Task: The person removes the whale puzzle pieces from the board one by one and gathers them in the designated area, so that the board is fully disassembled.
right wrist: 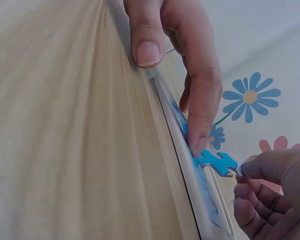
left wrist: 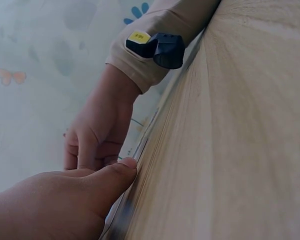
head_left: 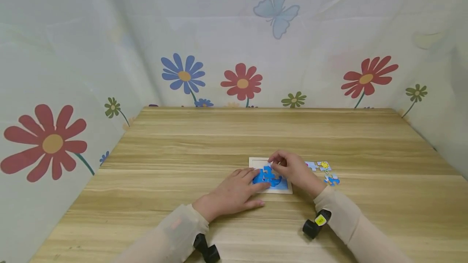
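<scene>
Blue puzzle piece (right wrist: 219,163) pinched in the right hand (head_left: 294,169), over the tray (head_left: 250,162).
Its long axis runs from that pinch toward a fingertip of the left hand (head_left: 234,192), which rests, fingers extended, on the tray's left side; loose pieces (head_left: 323,166) lie right of the tray.

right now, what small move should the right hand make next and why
I'd probably lower the blue piece flat into the wooden frame: the right hand pinches one end, which stands raised off the frame, while the left hand lies across the frame's left edge.
</scene>
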`<state>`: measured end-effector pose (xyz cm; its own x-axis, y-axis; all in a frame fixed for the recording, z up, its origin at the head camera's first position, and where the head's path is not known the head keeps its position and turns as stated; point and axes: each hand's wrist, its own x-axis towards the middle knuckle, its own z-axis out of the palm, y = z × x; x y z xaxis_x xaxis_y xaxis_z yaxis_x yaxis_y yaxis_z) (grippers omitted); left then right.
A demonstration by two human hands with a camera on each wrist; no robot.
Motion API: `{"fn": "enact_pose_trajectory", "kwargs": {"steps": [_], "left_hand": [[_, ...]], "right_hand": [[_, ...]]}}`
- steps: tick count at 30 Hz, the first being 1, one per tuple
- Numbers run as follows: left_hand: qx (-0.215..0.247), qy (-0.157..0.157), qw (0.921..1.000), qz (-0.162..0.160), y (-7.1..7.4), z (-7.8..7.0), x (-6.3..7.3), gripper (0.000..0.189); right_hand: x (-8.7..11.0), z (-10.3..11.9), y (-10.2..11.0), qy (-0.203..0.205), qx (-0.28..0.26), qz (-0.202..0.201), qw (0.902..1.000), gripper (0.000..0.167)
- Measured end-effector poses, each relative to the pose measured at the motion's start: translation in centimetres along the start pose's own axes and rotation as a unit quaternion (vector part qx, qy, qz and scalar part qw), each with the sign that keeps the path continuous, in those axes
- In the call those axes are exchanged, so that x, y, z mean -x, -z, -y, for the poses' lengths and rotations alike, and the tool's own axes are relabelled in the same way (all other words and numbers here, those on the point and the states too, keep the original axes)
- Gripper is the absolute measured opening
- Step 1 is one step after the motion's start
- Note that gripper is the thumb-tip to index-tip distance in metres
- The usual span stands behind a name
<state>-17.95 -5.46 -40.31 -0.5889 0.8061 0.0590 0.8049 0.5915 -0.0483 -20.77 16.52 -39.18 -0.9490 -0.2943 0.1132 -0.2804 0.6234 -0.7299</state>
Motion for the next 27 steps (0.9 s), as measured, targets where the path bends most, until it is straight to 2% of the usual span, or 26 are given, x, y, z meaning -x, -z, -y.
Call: {"fn": "enact_pose_trajectory", "kwargs": {"steps": [7,13,21,27], "left_hand": [[0.004,0.008,1.0,0.003,-0.1,0.0,0.1,0.051],[0.006,0.01,0.9999,0.001,-0.1,-0.1,0.1,0.052],[0.012,0.009,0.9999,0.003,-0.1,-0.2,0.0,0.051],[0.011,0.007,0.9999,0.003,-0.1,0.0,0.1,0.051]], "right_hand": [[0.0,0.4,0.5,-0.016,0.011,0.001,0.9998,0.011],[0.0,0.5,1.2,-0.042,-0.01,0.009,0.999,0.014],[0.2,0.2,2.6,-0.019,-0.02,-0.003,0.9996,0.015],[0.2,0.1,3.5,-0.019,-0.03,0.0,0.9994,0.016]]}}
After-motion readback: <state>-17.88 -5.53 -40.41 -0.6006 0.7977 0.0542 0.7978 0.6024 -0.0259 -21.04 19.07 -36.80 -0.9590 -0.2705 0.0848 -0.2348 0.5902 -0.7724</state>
